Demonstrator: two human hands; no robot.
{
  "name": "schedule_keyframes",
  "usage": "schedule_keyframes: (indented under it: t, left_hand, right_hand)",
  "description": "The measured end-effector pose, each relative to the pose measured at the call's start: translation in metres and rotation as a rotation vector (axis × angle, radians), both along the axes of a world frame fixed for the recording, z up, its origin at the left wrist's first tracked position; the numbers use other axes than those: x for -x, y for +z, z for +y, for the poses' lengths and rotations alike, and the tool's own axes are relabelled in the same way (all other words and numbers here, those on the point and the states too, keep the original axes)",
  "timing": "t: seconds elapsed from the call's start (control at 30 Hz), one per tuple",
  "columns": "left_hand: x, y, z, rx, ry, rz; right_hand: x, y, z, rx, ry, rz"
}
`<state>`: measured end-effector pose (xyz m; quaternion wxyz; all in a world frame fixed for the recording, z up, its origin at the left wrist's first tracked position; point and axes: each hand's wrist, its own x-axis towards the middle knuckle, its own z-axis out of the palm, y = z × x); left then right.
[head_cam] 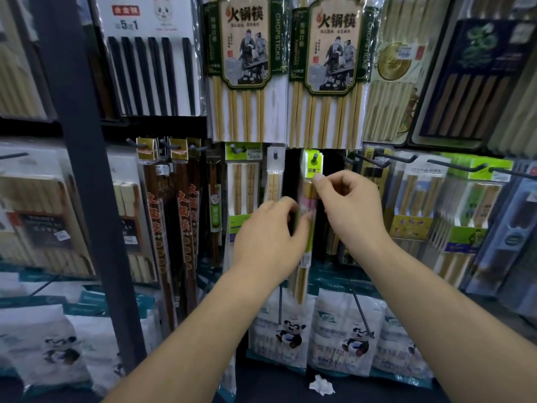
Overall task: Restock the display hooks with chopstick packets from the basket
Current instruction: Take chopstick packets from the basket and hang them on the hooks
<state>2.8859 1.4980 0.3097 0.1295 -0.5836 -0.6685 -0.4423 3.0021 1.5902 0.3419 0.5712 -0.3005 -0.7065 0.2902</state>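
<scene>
Crowded display racks are filling the view, with clear plastic packets hanging in rows, each showing pale bamboo or dark wooden sticks inside. At the centre, a slim chopstick packet [313, 170] is hanging with its lime-green header over a dark hook [314, 159]. The right hand [348, 205] is pinching its upper edge. The left hand [268, 237] is closing its grip round the middle, hiding that stretch. The header print is blurring beyond reading.
</scene>
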Motion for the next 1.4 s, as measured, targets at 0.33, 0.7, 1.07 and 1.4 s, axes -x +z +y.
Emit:
schedule_keyframes:
  t: [0.33,0.7,1.07,1.4]
  left_hand:
    - [-0.024,-0.006,0.039,0.046,-0.460,-0.827]
    - [-0.018,-0.017,0.092,-0.048,-0.486,-1.004]
    - [-0.005,-0.016,0.130,-0.055,-0.398,-1.027]
    - [-0.025,-0.050,0.056,0.100,-0.329,-0.915]
  right_hand:
    - [0.000,-0.068,0.015,-0.062,0.233,-0.341]
    - [0.015,-0.086,0.063,-0.056,0.384,-0.399]
    - [0.034,-0.101,0.100,-0.039,0.459,-0.379]
    - [-0.011,-0.124,0.051,0.146,0.362,-0.313]
